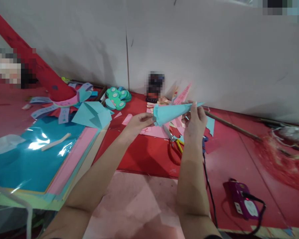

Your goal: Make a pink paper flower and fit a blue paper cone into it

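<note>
A light blue paper cone [170, 114] is held sideways above the red table, its wide end to the left and its point to the right. The fingers of my left hand [142, 121] pinch the rim of the wide end. My right hand [195, 119] grips the cone near its narrow tip. Below the cone lie pliers [175, 142] with red and yellow handles. Pink paper pieces [159, 132] are spread beneath and behind it.
Folded light blue paper [93, 114], green paper shapes [117, 98] and a red cone [48, 78] stand at the left. Blue sheets [27, 159] cover the near left. A purple power box [243, 199] with a black cable is at the right. A phone [154, 87] leans on the wall.
</note>
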Available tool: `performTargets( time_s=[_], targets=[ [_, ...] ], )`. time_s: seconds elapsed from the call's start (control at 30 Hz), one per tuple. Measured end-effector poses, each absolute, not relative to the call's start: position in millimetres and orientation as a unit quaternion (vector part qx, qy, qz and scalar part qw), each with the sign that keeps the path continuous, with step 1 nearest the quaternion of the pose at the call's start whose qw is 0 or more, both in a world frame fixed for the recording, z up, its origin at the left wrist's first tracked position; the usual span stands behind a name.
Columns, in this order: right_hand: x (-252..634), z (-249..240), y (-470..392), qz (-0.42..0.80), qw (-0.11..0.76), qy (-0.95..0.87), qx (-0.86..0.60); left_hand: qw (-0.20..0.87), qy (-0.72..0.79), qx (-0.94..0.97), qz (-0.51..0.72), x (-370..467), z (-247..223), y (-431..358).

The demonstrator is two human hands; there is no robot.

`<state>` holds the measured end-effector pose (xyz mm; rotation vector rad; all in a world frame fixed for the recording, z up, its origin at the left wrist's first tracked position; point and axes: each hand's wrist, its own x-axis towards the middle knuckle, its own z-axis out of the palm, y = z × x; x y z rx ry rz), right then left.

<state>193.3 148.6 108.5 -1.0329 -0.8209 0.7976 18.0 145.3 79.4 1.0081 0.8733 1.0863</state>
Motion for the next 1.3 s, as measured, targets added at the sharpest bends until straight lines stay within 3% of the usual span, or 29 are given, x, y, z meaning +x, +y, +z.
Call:
performTargets(
  time_s=[0.33,1.3],
  targets=[
    [193,106,149,0.320,0.706,-0.409,-0.482,0.559,0.417,0.548,0.461,13,88,143],
    [190,106,147,0.315,0.671,-0.471,-0.478,0.597,0.452,0.566,0.346,5,86,145]
  ],
)
